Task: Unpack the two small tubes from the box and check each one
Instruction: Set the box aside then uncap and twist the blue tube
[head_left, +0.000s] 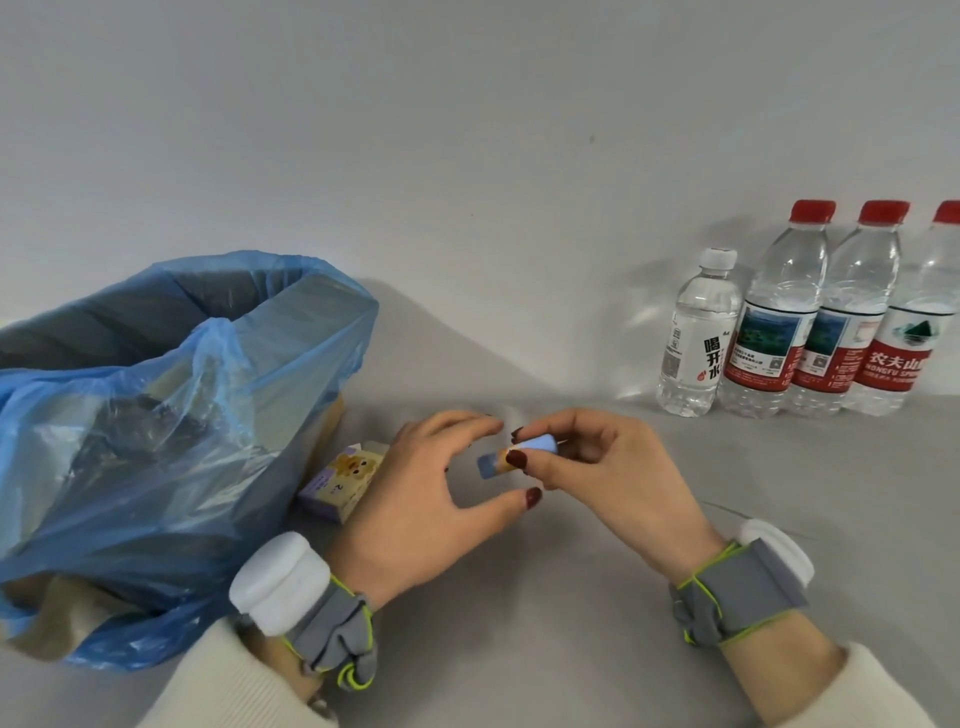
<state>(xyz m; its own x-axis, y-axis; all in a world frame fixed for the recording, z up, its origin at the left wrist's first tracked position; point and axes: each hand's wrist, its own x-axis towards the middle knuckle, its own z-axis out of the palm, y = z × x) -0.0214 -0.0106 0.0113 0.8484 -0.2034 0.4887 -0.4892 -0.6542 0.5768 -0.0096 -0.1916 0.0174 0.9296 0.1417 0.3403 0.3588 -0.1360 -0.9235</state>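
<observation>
— Which step was in hand?

— The checking, I'd judge. The right hand (597, 467) pinched a small tube (514, 453) between thumb and fingertips, lifted off the worktop (779, 493) and lying roughly level. The left hand (431, 483) was spread just beside it, fingers straight, thumb under the tube's near end, gripping nothing as far as I could tell.

— And the box?

— The little printed box (345, 480) lay on the worktop behind the left hand, against the blue bag (156, 441). Whether the second tube was inside it I couldn't tell.

— What did the next move call for?

— Probably turning the tube to look it over, or the left hand taking hold of one end; then setting it down and reaching for the box.

— Anything in the way?

— The bag crowded the box on one side. Four water bottles (810, 322) stood well apart on the right.
</observation>
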